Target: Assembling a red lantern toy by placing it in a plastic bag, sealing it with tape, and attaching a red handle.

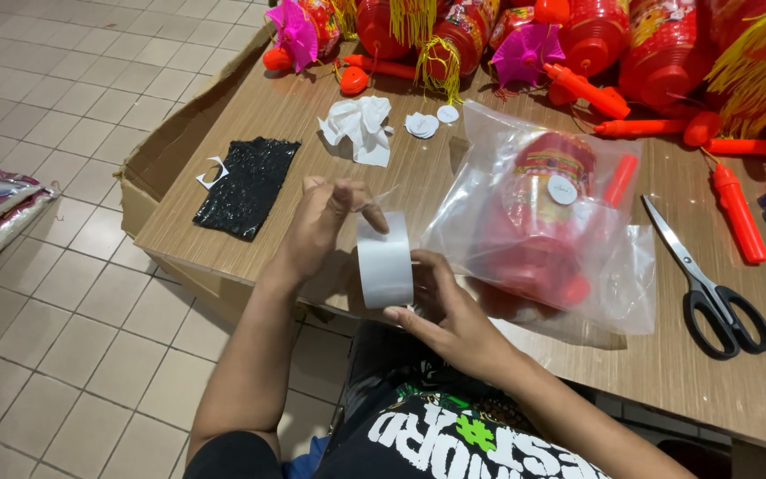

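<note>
A wood-grain table (330, 191) stands on a pale tiled floor (55, 98).

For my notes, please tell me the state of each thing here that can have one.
tape roll: held upright by right hand, left hand pinching its end
plastic bag: lying flat, red lantern inside
scissors: closed, flat on table
white paper: crumpled

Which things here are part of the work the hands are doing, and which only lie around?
In use:
- tape roll, held by left hand and right hand
- clear bag with a red lantern, beside the roll

Lying about:
- scissors
- black sheet
- crumpled white paper
- loose red lanterns
</note>
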